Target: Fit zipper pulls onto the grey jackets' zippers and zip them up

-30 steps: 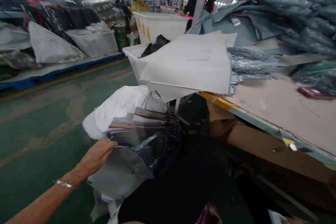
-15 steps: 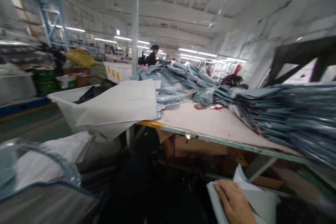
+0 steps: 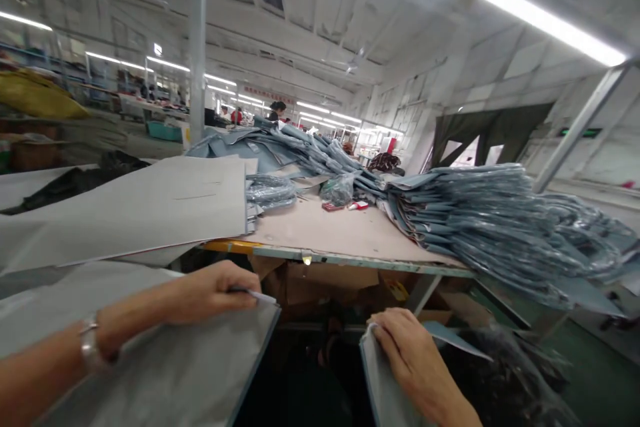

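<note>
1. The grey sheet (image 3: 190, 360) hangs below the left hand (image 3: 225, 290), whose thumb and fingers are pinched on its upper edge, near a corner.
2. The folded piece (image 3: 385, 380), pale with a bluish edge, is under the right hand (image 3: 407, 353) – fingers curled over its top, gripping it.
3. A dark gap separates the two held pieces. Where they show, they are not joined; whether they meet lower down, I cannot tell.
4. As for how far things have got, both pieces are taken up and lifted, but not laid together or set on the table (image 3: 320, 230) beyond the hands.
5. Past the right hand, a tall stack of blue-grey pieces (image 3: 485, 210) in clear plastic fans over the table; whether these are finished or waiting, the view does not say.
6. Beyond the left hand lies a large pale sheet (image 3: 200, 207), with a plastic-wrapped bundle (image 3: 270, 191) just beside it.
7. Farther out, ahead of both hands, more blue-grey material (image 3: 300, 143) is heaped – apparently plenty left to handle, if it belongs to this work.
</note>
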`<action>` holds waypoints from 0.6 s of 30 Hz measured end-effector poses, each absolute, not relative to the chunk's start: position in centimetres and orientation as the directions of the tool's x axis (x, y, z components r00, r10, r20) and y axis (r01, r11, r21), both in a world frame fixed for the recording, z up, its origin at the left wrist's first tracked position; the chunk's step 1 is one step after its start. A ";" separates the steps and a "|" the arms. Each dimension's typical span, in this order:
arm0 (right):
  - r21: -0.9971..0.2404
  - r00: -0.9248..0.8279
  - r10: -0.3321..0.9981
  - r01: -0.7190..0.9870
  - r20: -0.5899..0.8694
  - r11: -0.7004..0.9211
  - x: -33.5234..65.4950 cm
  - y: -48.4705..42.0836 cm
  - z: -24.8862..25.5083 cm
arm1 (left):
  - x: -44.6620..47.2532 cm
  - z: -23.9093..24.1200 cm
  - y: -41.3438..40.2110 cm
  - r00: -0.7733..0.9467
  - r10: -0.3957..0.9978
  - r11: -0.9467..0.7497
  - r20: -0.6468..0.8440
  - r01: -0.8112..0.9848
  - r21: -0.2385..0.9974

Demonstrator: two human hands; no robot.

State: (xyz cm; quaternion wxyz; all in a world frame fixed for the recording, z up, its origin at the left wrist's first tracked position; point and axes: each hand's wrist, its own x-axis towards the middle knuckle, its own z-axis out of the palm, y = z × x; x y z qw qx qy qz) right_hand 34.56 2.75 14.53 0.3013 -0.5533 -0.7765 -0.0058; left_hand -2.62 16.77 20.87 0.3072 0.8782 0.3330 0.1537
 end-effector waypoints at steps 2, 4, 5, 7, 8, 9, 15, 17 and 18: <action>-0.418 -0.164 0.893 0.839 0.419 0.349 34.4 3.8 16.3 | 1.0 18.6 19.2 0.771 0.629 -0.637 0.095 0.442 0.631; -0.507 -0.114 0.928 0.811 0.355 0.294 34.5 5.4 17.8 | 3.5 16.7 21.3 0.763 0.631 -0.653 0.140 0.424 0.627; -0.542 -0.104 0.938 0.793 0.330 0.279 34.5 6.3 18.3 | 4.3 16.0 22.1 0.757 0.638 -0.645 0.144 0.423 0.636; -0.591 -0.133 0.942 0.749 0.308 0.299 34.3 8.5 18.7 | 5.2 15.1 23.1 0.758 0.643 -0.604 0.106 0.418 0.679; -0.608 -0.158 0.938 0.726 0.307 0.321 34.2 9.6 18.5 | 5.4 14.8 23.5 0.761 0.644 -0.574 0.078 0.413 0.707; -0.628 -0.181 0.935 0.700 0.304 0.339 33.9 10.7 18.1 | 5.6 14.5 23.7 0.765 0.643 -0.539 0.049 0.406 0.738; -0.781 -0.132 0.974 0.581 0.184 0.227 32.4 15.9 12.4 | 5.9 12.7 25.2 0.782 0.607 -0.291 -0.143 0.386 0.875; -0.832 -0.141 0.986 0.535 0.084 0.147 32.8 16.8 10.5 | 6.1 11.8 25.7 0.783 0.588 -0.208 -0.203 0.389 0.898; -0.858 -0.167 0.986 0.503 0.022 0.104 33.1 17.1 9.8 | 6.2 11.3 25.9 0.781 0.582 -0.172 -0.226 0.389 0.905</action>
